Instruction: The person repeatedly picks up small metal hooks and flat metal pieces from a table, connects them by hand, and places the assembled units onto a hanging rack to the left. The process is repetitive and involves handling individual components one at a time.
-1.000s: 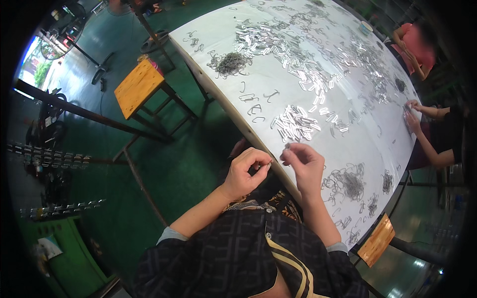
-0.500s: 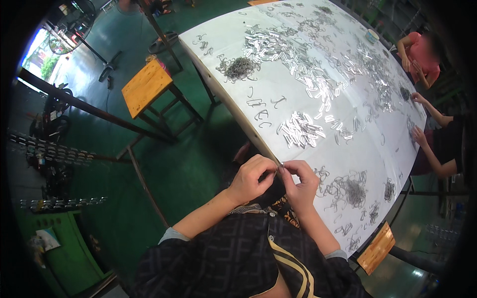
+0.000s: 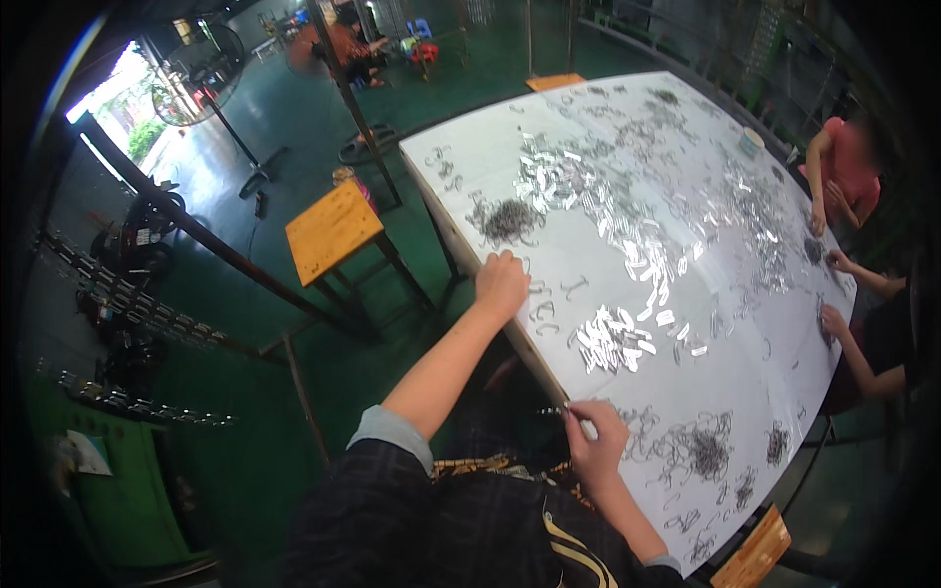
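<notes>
Out over the table's left edge, my left hand (image 3: 502, 289) has its fingers curled down beside a short row of loose wire hooks (image 3: 541, 316). Whatever its fingertips pinch is hidden beneath them. By the near edge of the table, my right hand (image 3: 600, 441) pinches a small shiny metal piece (image 3: 551, 411) that pokes out to the left of thumb and finger. Beyond my left hand lies a dark heap of wire hooks (image 3: 508, 220). Right of the row sits a pile of bright, flat metal pieces (image 3: 613, 341).
The white-topped table (image 3: 637, 431) carries many more scattered hooks and metal pieces, including a tangle of hooks (image 3: 708, 451) right of my right hand. Two people work along its right side. A wooden stool (image 3: 333, 230) stands at the left, with a standing fan (image 3: 201, 73) behind it.
My hands were together at the table edge and are now apart. The left has reached forward to the hooks, while the right stays near the edge with the metal piece. The view has shifted.
</notes>
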{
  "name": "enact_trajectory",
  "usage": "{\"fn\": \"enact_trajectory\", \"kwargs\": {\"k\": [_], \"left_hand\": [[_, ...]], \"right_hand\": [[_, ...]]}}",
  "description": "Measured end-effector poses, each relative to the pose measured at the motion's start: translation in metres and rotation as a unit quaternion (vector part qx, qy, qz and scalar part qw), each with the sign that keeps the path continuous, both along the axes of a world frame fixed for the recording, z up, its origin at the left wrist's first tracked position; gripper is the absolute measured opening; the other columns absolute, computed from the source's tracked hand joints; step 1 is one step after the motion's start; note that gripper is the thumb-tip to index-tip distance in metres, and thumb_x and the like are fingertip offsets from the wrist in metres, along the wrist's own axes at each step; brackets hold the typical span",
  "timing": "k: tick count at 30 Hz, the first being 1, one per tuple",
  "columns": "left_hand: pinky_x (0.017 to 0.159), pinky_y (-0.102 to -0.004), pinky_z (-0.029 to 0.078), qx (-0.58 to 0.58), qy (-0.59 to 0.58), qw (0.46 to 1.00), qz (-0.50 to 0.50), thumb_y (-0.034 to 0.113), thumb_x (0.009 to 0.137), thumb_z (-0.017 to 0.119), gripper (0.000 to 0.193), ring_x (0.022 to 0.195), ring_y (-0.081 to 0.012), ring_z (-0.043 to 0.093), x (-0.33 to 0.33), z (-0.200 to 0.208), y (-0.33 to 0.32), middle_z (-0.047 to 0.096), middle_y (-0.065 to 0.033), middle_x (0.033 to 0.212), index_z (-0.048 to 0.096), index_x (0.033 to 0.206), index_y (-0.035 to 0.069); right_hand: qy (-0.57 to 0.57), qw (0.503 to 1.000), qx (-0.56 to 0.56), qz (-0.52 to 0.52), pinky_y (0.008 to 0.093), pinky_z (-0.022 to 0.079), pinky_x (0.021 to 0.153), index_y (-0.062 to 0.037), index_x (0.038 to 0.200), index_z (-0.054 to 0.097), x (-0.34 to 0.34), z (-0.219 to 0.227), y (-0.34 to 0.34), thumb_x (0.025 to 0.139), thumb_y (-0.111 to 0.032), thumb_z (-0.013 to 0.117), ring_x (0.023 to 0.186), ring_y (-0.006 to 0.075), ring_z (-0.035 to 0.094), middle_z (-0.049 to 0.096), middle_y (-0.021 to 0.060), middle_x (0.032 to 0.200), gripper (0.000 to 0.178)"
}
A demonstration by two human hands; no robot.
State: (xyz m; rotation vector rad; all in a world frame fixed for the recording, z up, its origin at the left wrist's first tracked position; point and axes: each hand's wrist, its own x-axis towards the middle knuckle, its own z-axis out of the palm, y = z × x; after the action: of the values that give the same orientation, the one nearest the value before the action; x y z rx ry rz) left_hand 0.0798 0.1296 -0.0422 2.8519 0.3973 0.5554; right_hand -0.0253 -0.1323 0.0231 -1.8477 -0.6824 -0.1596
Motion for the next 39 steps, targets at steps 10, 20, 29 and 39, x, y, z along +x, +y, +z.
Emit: {"fn": "enact_trajectory", "kwargs": {"k": [10, 20, 29, 39], "left_hand": [[0.069, -0.0337, 0.056, 0.123, 0.224, 0.967, 0.003, 0.012, 0.079, 0.065, 0.012, 0.089, -0.026, 0.067, 0.057, 0.014, -0.016, 0.072, -0.0083, 0.089, 0.074, 0.086, 0.009], [0.065, -0.0374, 0.057, 0.178, 0.15, 0.969, -0.083, 0.007, 0.078, 0.06, 0.013, 0.083, -0.028, 0.069, 0.053, 0.004, 0.006, 0.07, -0.0126, 0.084, 0.072, 0.079, 0.005], [0.063, -0.0363, 0.052, -0.07, 0.034, 0.995, -0.057, 0.009, 0.076, 0.061, 0.011, 0.072, -0.0269, 0.068, 0.02, 0.022, -0.006, 0.069, -0.014, 0.078, 0.067, 0.083, 0.003], [0.066, -0.0221, 0.043, -0.608, -0.011, 0.75, -0.261, 0.008, 0.089, 0.062, 0.008, 0.074, -0.0045, 0.051, -0.134, 0.083, -0.071, 0.057, 0.0013, 0.079, 0.057, 0.09, 0.002]], "right_hand": [[0.011, 1.0, 0.013, 0.013, 0.0278, 0.052, 0.062, -0.0008, 0.086, 0.068, 0.0, -0.003, -0.004, 0.075, 0.005, 0.071, 0.068, 0.0205, 0.066, 0.067, 0.0107, 0.078, 0.012], [0.021, 1.0, 0.014, 0.013, 0.0263, 0.05, 0.063, 0.0005, 0.086, 0.067, -0.009, -0.003, -0.004, 0.076, 0.005, 0.07, 0.067, 0.0185, 0.065, 0.066, 0.0105, 0.078, 0.011], [0.024, 1.0, 0.009, 0.013, 0.0265, 0.051, 0.064, 0.0, 0.088, 0.067, -0.015, -0.003, -0.005, 0.077, 0.004, 0.07, 0.068, 0.0186, 0.065, 0.067, 0.0105, 0.078, 0.012], [0.033, 0.999, -0.008, -0.013, 0.0283, 0.052, 0.065, -0.0008, 0.089, 0.068, -0.01, -0.004, 0.002, 0.077, 0.003, 0.071, 0.07, 0.0215, 0.067, 0.067, 0.0118, 0.081, 0.014]]}}
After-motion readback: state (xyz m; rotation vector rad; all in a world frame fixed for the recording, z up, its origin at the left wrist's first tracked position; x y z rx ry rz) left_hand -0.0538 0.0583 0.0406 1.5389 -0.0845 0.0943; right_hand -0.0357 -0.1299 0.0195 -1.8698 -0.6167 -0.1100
